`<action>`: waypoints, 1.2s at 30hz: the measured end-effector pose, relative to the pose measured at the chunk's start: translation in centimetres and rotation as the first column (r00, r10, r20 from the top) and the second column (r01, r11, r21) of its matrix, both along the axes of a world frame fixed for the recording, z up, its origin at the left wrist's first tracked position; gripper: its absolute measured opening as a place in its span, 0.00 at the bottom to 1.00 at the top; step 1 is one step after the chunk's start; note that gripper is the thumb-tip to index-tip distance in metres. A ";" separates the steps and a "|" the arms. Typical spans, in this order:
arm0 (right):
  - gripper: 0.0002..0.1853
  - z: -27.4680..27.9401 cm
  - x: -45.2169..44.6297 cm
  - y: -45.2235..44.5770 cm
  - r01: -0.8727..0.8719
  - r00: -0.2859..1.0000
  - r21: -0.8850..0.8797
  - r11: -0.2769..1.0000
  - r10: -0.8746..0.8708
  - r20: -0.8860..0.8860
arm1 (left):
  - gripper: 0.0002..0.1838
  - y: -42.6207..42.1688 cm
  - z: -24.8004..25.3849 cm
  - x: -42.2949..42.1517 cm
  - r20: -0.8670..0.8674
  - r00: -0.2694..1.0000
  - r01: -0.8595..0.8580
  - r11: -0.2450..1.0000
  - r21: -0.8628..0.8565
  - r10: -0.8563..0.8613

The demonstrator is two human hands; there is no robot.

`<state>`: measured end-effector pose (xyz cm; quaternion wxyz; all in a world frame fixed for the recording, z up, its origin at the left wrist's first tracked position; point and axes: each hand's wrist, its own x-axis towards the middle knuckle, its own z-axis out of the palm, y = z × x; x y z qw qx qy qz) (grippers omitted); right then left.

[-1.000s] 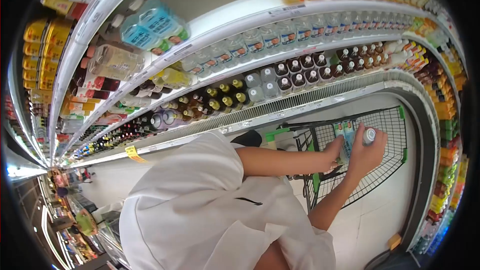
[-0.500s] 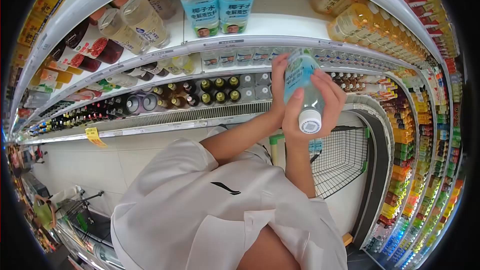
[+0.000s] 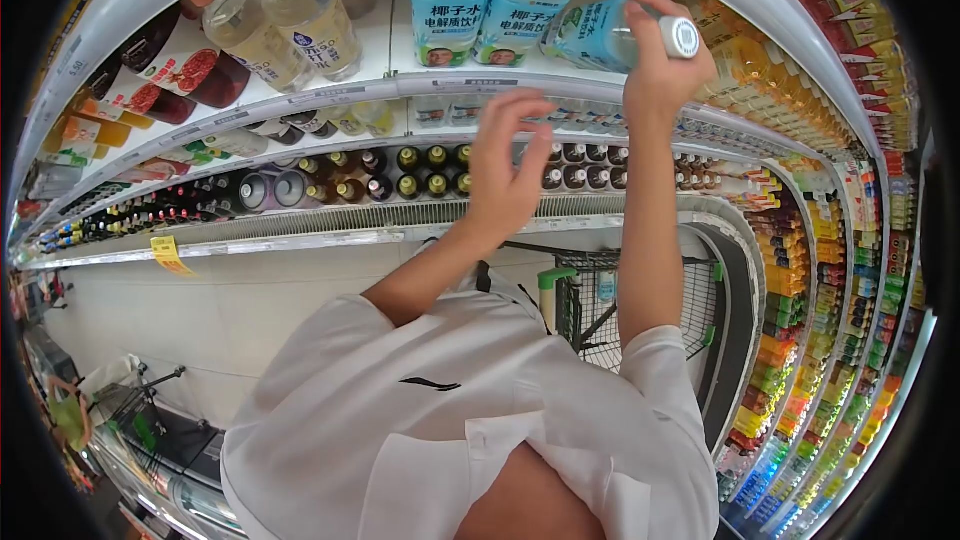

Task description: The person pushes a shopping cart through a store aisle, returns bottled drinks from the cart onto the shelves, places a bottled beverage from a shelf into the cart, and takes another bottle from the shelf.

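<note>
My right hand point(image 3: 668, 65) is closed around the upper part of a clear drink bottle point(image 3: 597, 35) with a blue label and white cap. The bottle lies tilted, its cap toward me and its base at the shelf point(image 3: 400, 70), beside a standing bottle of the same kind point(image 3: 527, 10). A second matching bottle point(image 3: 451, 10) stands upright to the left of that one. My left hand point(image 3: 510, 155) is empty, fingers apart, in front of the lower shelves.
A wire shopping cart point(image 3: 590, 310) with a green-trimmed handle stands below, with a blue-labelled item inside. Clear bottles with orange caps point(image 3: 310, 20) stand left on the upper shelf. Yellow drink bottles point(image 3: 770, 65) line the right. Another cart point(image 3: 150, 410) is at lower left.
Both hands held the bottle earlier. My left hand has let go and moved left and down; my right hand has carried the bottle up to the upper shelf.
</note>
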<state>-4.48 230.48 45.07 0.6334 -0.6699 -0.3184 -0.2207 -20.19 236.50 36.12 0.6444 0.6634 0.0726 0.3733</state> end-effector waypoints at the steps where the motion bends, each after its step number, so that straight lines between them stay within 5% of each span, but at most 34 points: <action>1: 0.08 -0.2 0.6 0.5 -0.065 0.993 0.078 0.995 0.072 -0.092 | 0.13 1.0 -0.3 -0.5 -0.001 1.000 -0.001 1.000 -0.004 0.001; 6: 0.08 -0.5 3.4 1.7 -0.135 0.975 0.043 0.990 0.140 -0.171 | 0.08 5.8 -1.1 -0.9 -0.007 0.962 -0.270 0.950 0.160 0.274; 8: 0.09 -0.2 5.0 2.0 -0.294 0.946 -0.022 0.956 0.287 -0.150 | 0.09 6.8 -0.5 -0.6 -0.095 0.956 -0.258 0.950 0.175 0.277; 12: 0.30 0.2 5.7 2.8 -0.330 0.891 -0.169 0.929 0.246 -0.382 | 0.15 7.1 -2.4 0.8 -0.319 0.939 -0.093 0.988 0.125 0.128; 24: 0.27 0.1 5.6 3.6 -0.231 0.931 -0.171 0.958 0.167 -0.325 | 0.28 2.2 -3.6 2.4 -0.419 0.907 0.065 0.972 0.226 0.036; 36: 0.29 -0.5 6.1 3.3 -0.288 0.918 -0.192 0.938 0.214 -0.335 | 0.36 2.8 -4.1 2.0 -0.372 0.914 -0.057 0.959 0.276 0.162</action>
